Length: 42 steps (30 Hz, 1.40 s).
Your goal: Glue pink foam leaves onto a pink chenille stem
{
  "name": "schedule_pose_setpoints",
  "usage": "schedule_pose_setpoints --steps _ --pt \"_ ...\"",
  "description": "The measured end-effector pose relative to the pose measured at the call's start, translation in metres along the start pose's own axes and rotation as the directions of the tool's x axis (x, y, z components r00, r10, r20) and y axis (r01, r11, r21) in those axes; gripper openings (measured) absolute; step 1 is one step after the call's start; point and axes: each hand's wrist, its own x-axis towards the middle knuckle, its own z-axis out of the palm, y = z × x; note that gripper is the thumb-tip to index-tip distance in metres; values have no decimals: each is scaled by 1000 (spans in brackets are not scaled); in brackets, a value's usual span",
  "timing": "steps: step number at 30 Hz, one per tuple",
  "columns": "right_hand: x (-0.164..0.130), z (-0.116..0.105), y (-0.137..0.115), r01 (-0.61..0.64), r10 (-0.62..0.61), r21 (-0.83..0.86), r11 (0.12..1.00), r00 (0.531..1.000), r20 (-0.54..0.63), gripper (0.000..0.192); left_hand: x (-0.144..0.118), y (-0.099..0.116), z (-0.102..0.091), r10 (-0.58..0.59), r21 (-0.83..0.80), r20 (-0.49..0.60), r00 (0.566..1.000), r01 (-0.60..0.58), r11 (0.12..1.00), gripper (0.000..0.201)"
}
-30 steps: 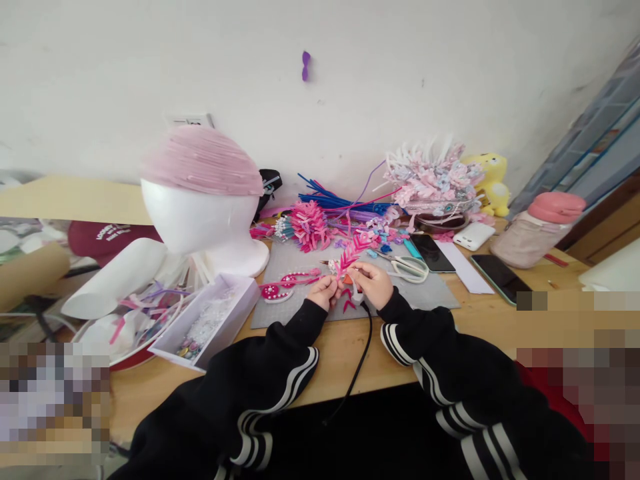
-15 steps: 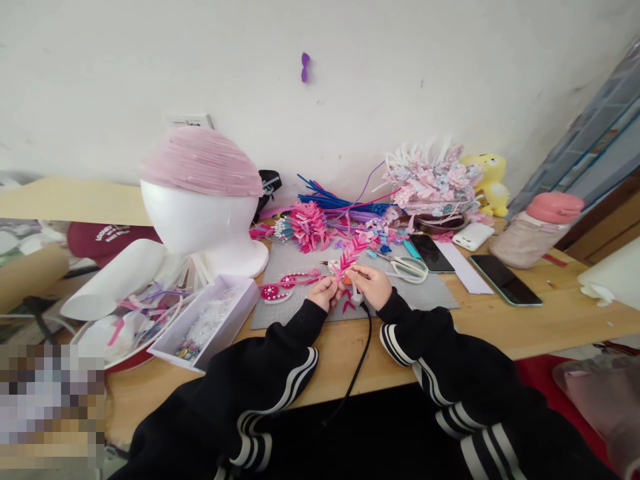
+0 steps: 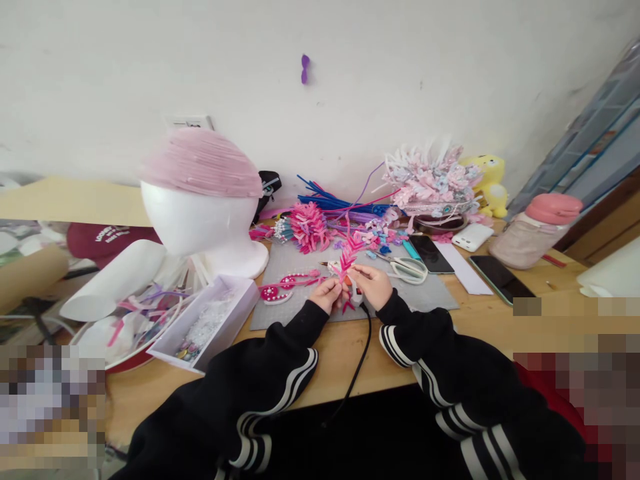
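Observation:
Near the front of the grey cutting mat point(image 3: 430, 293), my left hand point(image 3: 327, 293) is closed round the lower stem of a pink leafy pipe-cleaner spray point(image 3: 351, 250). The fingers of my right hand point(image 3: 371, 283) pinch together at the right side of the same spray, low on its leaves. Just below the fingers lies a white and orange tool with a black cable point(image 3: 358, 299), partly hidden by my hands. Small pink V-shaped pieces point(image 3: 349, 307) rest beside it. To the left are pink ornaments with white beads point(image 3: 280, 291). Scissors point(image 3: 409, 269) lie to the right.
At left stand a white foam head with pink covering point(image 3: 200, 213) and a box of beads point(image 3: 210, 327). Behind the mat lie blue pipe cleaners point(image 3: 345, 205) and a pink fluffy bunch point(image 3: 306, 228). Phones point(image 3: 433, 253), a power bank point(image 3: 473, 236) and a jar point(image 3: 535, 233) are at right.
The pink spray has turned more upright, its tip swinging left. Both hands stay almost in place, with my left fingers slightly shifted on the stem.

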Motion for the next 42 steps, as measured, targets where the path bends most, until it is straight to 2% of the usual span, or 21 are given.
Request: schedule_pose_setpoints --steps 10,26,29,32,35,42 --pt "-1 -1 -1 19 -19 -11 1000 1000 -2 28 -2 3 2 12 18 -24 1000 -11 1000 38" --pt "-3 2 -3 5 -7 88 996 1000 21 26 -2 4 3 25 1 -52 998 -25 1000 36" --pt "-5 2 -5 57 -61 76 996 996 59 24 -2 5 4 27 -20 -59 998 -28 999 37" --pt "-6 2 -5 163 -163 8 987 982 100 21 -3 6 6 25 -32 -66 998 -27 999 37" --pt "-5 1 -4 244 -239 -63 968 968 78 19 -3 6 6 15 -15 -67 998 -16 1000 37" --pt "-6 2 -6 241 -236 -58 969 968 83 21 -3 3 6 -5 22 -63 998 6 1000 39"
